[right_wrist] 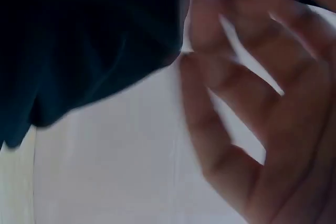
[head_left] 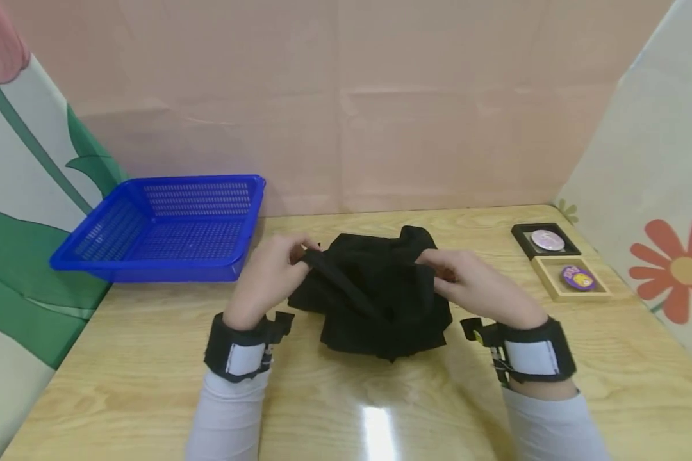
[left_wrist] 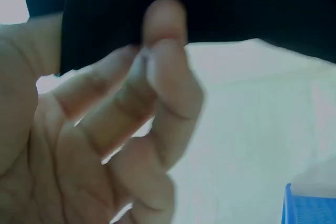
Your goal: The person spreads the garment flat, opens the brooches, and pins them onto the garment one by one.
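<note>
A crumpled piece of black cloth (head_left: pixel 380 288) lies bunched on the table between both hands. At its left side, my left hand (head_left: pixel 273 272) pinches a raised, strap-like edge between thumb and fingers. My right hand (head_left: pixel 475 285) pinches the opposite edge at the upper right. The left wrist view shows the dark cloth (left_wrist: pixel 226 3) hanging over the thumb and fingertips. In the right wrist view, folds of the cloth (right_wrist: pixel 89 40) hang beside the curled fingers (right_wrist: pixel 202 114). Whether the cloth is a bag or a garment, I cannot tell.
A blue plastic basket (head_left: pixel 150 264) stands at the back left of the wooden table (head_left: pixel 132 384). At the right, a black square tray (head_left: pixel 521 238) bears a pale round badge (head_left: pixel 548 240). Touching it, a light wooden tray (head_left: pixel 544 275) holds a purple round badge (head_left: pixel 578 278).
</note>
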Action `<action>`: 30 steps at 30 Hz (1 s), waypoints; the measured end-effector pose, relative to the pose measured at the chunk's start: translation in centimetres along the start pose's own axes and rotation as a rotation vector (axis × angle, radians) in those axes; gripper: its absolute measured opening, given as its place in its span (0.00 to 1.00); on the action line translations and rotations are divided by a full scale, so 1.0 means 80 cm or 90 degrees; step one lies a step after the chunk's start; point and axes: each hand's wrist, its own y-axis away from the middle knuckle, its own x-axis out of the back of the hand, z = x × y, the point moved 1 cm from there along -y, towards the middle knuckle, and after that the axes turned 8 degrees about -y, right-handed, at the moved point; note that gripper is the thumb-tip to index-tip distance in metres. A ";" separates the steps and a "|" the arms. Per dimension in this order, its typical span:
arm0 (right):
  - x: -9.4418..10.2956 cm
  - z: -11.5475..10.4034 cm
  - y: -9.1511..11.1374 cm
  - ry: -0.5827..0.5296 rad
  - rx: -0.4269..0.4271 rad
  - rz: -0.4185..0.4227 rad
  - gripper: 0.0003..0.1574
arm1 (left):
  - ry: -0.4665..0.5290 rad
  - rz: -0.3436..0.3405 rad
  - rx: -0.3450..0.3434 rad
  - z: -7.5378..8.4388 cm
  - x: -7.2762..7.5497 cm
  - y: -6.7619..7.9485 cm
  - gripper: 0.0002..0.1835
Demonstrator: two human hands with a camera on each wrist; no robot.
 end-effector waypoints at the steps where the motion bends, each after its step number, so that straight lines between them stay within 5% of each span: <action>1: 0.001 0.001 -0.001 -0.003 0.006 0.031 0.13 | 0.014 0.022 0.008 -0.001 0.002 0.000 0.10; 7: 0.028 0.006 0.013 0.006 -0.010 0.351 0.05 | 0.108 0.239 0.031 -0.013 0.024 0.005 0.10; 11: 0.051 0.005 0.025 -0.086 -0.064 0.526 0.06 | 0.125 0.354 0.033 -0.020 0.041 0.009 0.07; 17: 0.075 -0.010 0.040 -0.366 0.006 0.783 0.06 | 0.145 0.399 -0.006 -0.021 0.049 0.010 0.07; 20: 0.082 -0.019 0.053 -0.438 0.048 0.857 0.04 | 0.133 0.388 -0.005 -0.021 0.050 0.012 0.07; 22: 0.084 -0.022 0.063 -0.378 0.023 0.830 0.04 | 0.101 0.348 -0.008 -0.024 0.048 0.014 0.08; 24: 0.081 -0.020 0.077 -0.262 -0.009 0.732 0.04 | 0.059 0.274 -0.014 -0.032 0.042 0.019 0.10; 27: 0.068 -0.011 0.103 -0.022 -0.016 0.502 0.08 | -0.007 0.111 -0.044 -0.049 0.030 0.033 0.12; 30: 0.046 0.004 0.127 0.097 0.047 0.277 0.18 | -0.033 -0.093 -0.076 -0.063 0.023 0.052 0.12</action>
